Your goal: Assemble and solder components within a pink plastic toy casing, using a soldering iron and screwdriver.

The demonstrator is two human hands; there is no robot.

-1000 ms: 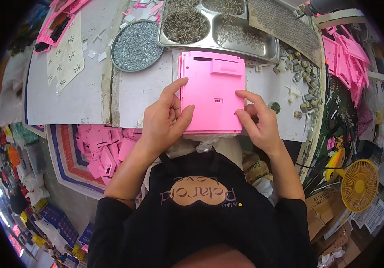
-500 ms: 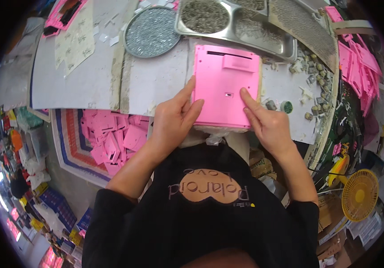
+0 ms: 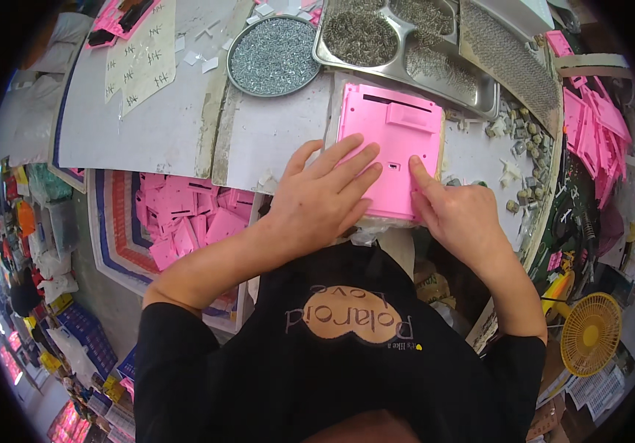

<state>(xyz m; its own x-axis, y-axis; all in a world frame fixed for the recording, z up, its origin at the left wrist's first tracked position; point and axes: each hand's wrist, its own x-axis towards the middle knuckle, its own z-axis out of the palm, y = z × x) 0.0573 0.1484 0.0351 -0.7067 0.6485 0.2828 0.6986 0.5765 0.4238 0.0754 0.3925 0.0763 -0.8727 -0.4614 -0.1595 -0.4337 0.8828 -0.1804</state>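
Observation:
A pink plastic panel (image 3: 398,140) with a dark slot near its far edge and a small rectangular window lies on a padded, plastic-wrapped support in front of me. My left hand (image 3: 319,193) is open, its spread fingers lying flat over the panel's left side. At the right edge, my right hand (image 3: 456,212) grips the panel, with its forefinger stretched across the top face and the other fingers curled. The panel's underside is hidden.
Beyond the panel stand a round tray (image 3: 273,55) of small metal screws and a steel compartment tray (image 3: 472,96) of small springs. Grey-green lumps (image 3: 527,148) lie to the right. A striped crate (image 3: 114,221) at lower left holds pink parts; a yellow fan (image 3: 590,334) stands lower right.
My left hand has moved from the panel's left edge onto its face, fingers now spread flat. My right hand keeps its place at the right edge. The whole view has shifted slightly.

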